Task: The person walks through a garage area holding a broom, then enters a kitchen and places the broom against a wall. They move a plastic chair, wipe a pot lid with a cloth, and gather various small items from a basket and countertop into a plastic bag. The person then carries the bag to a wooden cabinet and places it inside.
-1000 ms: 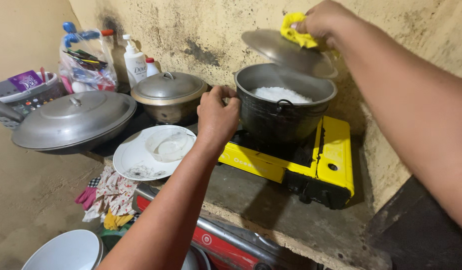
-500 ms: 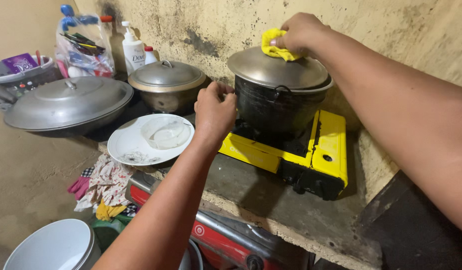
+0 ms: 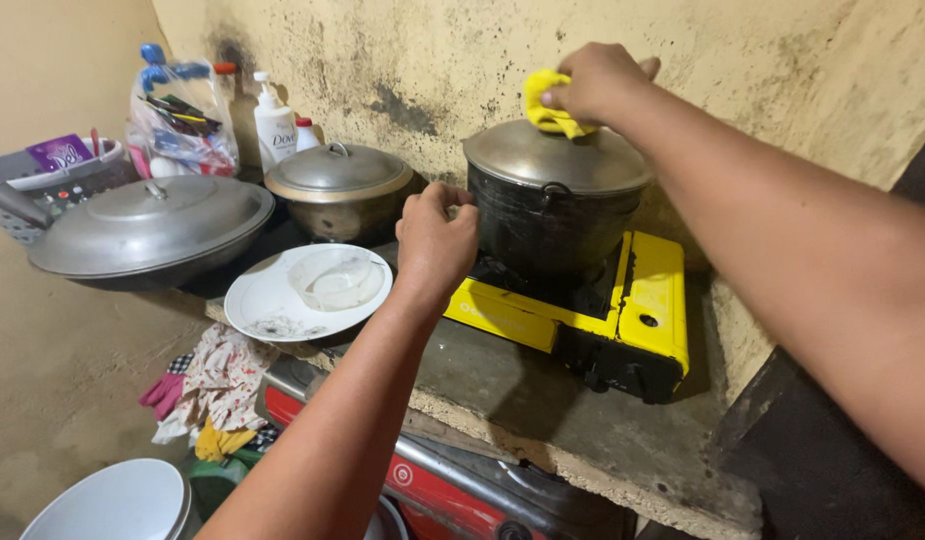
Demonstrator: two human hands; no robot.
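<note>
Lidded pot (image 3: pixel 555 215) on portable stove (image 3: pixel 623 320) at right, plate (image 3: pixel 308 295) left of stove with small bowl (image 3: pixel 331 277) on it, lidded pan (image 3: pixel 340 190) behind plate, covered wok (image 3: pixel 148 230) far left.

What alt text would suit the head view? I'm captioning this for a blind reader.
The right hand presses a yellow cloth onto the lid of a black pot on a yellow stove, while the left hand grips the pot's side. A white plate and two lidded pans sit to the left.
</note>
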